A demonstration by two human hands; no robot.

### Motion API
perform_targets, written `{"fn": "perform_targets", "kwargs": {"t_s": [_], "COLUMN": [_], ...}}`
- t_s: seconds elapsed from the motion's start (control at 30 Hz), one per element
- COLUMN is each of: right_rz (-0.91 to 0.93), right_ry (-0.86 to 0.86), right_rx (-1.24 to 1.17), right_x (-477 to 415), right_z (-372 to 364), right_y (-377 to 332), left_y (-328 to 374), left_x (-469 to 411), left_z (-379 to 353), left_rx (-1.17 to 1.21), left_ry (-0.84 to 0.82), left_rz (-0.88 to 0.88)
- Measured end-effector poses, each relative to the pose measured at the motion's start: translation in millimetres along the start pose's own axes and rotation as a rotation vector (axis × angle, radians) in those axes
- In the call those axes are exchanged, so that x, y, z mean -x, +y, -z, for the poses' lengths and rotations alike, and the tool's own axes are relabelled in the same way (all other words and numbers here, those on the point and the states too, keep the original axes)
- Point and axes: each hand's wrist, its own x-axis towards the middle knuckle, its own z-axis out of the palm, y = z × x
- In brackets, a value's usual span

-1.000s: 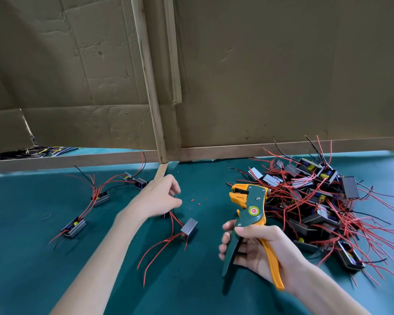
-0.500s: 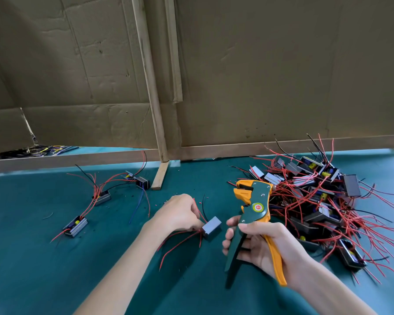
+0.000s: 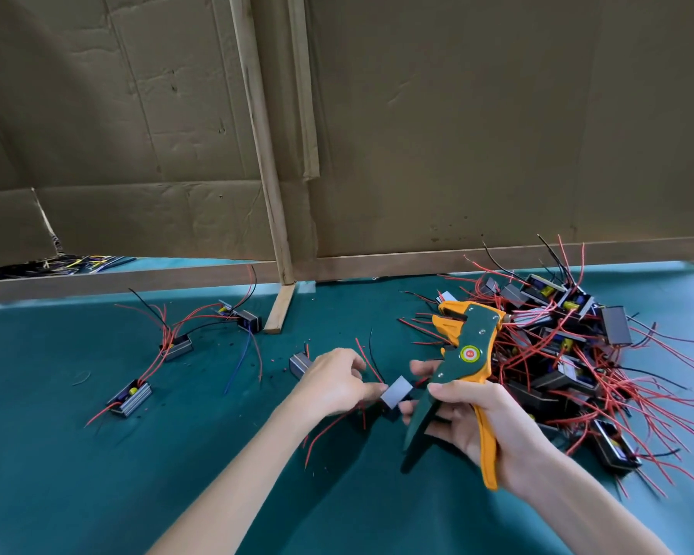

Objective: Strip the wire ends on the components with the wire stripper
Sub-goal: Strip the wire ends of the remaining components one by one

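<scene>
My right hand (image 3: pixel 473 418) grips the handles of a green and orange wire stripper (image 3: pixel 463 354), its jaws pointing up and left. My left hand (image 3: pixel 333 380) pinches the red and black wires of a small grey box component (image 3: pixel 395 392), which hangs just left of the stripper's green handle. Its red wires trail down to the left under my left wrist. Another grey component (image 3: pixel 299 364) lies on the mat behind my left hand.
A big heap of components with red wires (image 3: pixel 577 354) fills the right of the green mat (image 3: pixel 57 474). Three components (image 3: pixel 131 398) with wires lie at the left. Cardboard walls (image 3: pixel 457 134) and a wooden batten (image 3: pixel 281 310) close the back.
My left hand has moved from the far middle of the mat toward the stripper, carrying the grey component by its wires. A second component now lies behind that hand. The stripper barely shifted.
</scene>
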Motion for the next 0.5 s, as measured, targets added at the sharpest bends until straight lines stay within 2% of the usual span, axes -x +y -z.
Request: {"fn": "perform_targets", "kwargs": {"t_s": [0.17, 0.3, 0.4, 0.5], "right_rz": [-0.079, -0.068, -0.062, -0.044], "right_ry": [-0.042, -0.047, -0.06, -0.06], "right_rx": [0.011, 0.032, 0.042, 0.035], "right_x": [1, 2, 2, 2], "right_z": [-2, -3, -3, -4], "right_y": [2, 2, 2, 0], "left_y": [1, 5, 9, 13], "left_x": [-1, 1, 4, 7], "left_z": [-6, -9, -13, -18], "left_rx": [0.244, 0.406, 0.501, 0.638], "left_ry": [0.006, 0.118, 0.129, 0.133], "left_rz": [-0.023, -0.038, -0.04, -0.119]}}
